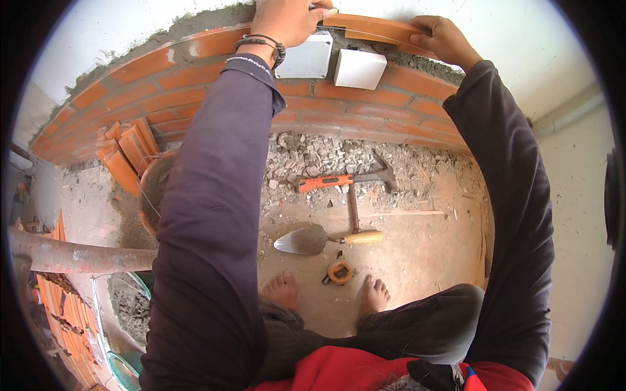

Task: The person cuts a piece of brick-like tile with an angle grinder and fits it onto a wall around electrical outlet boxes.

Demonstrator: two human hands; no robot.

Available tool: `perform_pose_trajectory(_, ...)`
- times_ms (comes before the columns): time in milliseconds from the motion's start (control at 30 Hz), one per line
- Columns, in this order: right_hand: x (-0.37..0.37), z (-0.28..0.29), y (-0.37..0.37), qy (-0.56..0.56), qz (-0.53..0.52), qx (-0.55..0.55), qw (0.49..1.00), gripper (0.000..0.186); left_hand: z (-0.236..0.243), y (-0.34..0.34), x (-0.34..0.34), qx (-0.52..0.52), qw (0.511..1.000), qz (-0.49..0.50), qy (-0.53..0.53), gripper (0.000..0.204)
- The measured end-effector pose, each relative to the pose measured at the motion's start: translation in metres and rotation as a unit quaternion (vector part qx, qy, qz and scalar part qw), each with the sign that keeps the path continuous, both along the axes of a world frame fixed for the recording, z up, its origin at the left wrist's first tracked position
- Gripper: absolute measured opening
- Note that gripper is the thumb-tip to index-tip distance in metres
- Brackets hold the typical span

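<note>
Along the top of the low brick wall point(372, 96) lies a thin orange brick slip point(375, 29), with a fine pale string crossing its front. My right hand point(447, 42) grips the slip's right end, thumb at the front and fingers over the top. At the slip's left end, my left hand point(287, 21) has its fingers pinched together; what sits between them is too small to name. Below my hands, a light grey box cover point(305, 57) and a white box point(360, 69) are set into the wall among wet grey mortar point(417, 63).
On the floor lie a claw hammer with an orange grip point(326, 182), a trowel point(301, 240) with a wooden handle, and a tape measure point(340, 271) near my feet. Rubble point(306, 159) lines the wall's base. Brick slips point(134, 150) lean by a bucket point(149, 195) at left.
</note>
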State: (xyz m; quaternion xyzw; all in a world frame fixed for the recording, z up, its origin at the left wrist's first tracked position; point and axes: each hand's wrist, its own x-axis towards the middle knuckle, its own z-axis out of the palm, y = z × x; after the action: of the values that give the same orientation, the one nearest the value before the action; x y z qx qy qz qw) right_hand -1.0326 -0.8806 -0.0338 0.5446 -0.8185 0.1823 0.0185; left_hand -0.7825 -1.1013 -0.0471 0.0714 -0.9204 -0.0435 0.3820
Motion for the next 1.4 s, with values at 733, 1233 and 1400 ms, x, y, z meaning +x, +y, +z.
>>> perform_pose_trajectory(733, 0.002, -0.023, -0.013, -0.008, 0.065, 0.028, 0.997, 0.028, -0.022, -0.004, -0.012, -0.012, 0.998, -0.024, -0.057, 0.026)
perform_pose_trajectory(1233, 0.022, -0.022, 0.002, 0.086, 0.047, -0.076, 0.992, 0.026, -0.033, 0.012, -0.020, -0.022, 1.000, -0.014, 0.008, 0.021)
perform_pose_trajectory(1400, 0.066, -0.039, 0.040, 0.040, -0.139, -0.374, 0.916, 0.026, -0.031, 0.008, -0.017, -0.028, 0.999, -0.031, 0.008, 0.022)
